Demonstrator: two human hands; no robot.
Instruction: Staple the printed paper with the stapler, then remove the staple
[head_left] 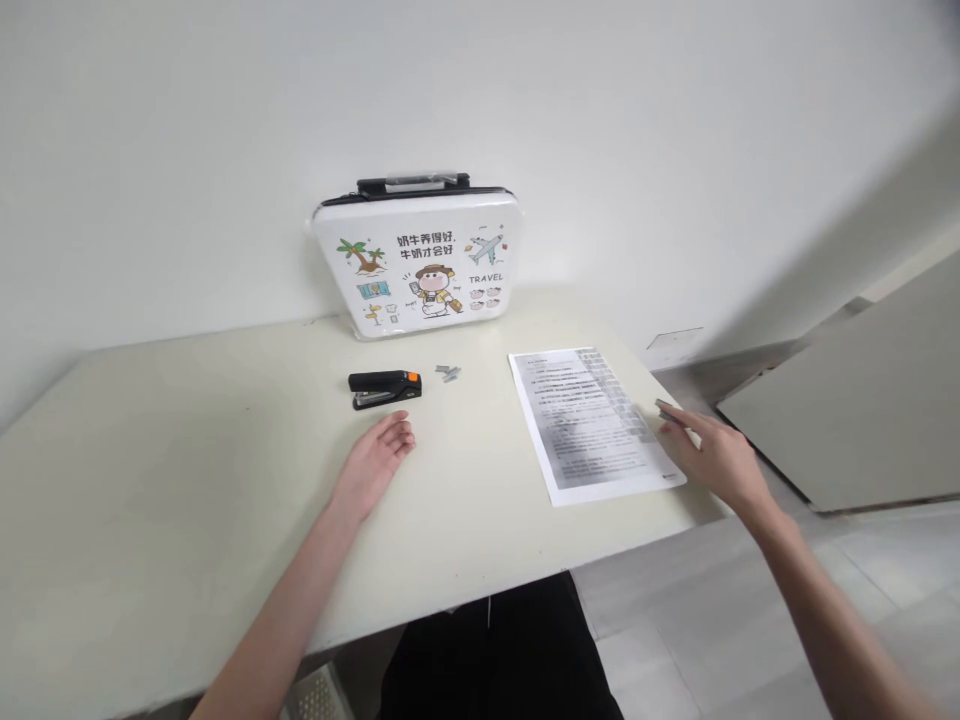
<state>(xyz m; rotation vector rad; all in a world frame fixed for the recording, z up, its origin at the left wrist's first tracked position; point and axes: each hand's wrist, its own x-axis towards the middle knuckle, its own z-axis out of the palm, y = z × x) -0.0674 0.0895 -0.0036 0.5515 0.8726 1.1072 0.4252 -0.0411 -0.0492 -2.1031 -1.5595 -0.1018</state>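
My left hand (375, 457) rests palm-up on the table, fingers loosely curled and holding nothing, just in front of a black stapler (384, 388) with an orange button. My right hand (705, 450) is at the right edge of the table, pinching a small grey strip of staples (664, 408) between thumb and fingers. Beside it on the left lies a printed sheet of paper (585, 425). Several small grey staple pieces (448, 373) lie to the right of the stapler.
A white case (427, 265) with cartoon prints and a black handle leans against the wall behind the table (187, 480). To the right, beyond the table's edge, a pale panel (855, 390) stands over the tiled floor. A perforated container (316, 695) sits below the front edge.
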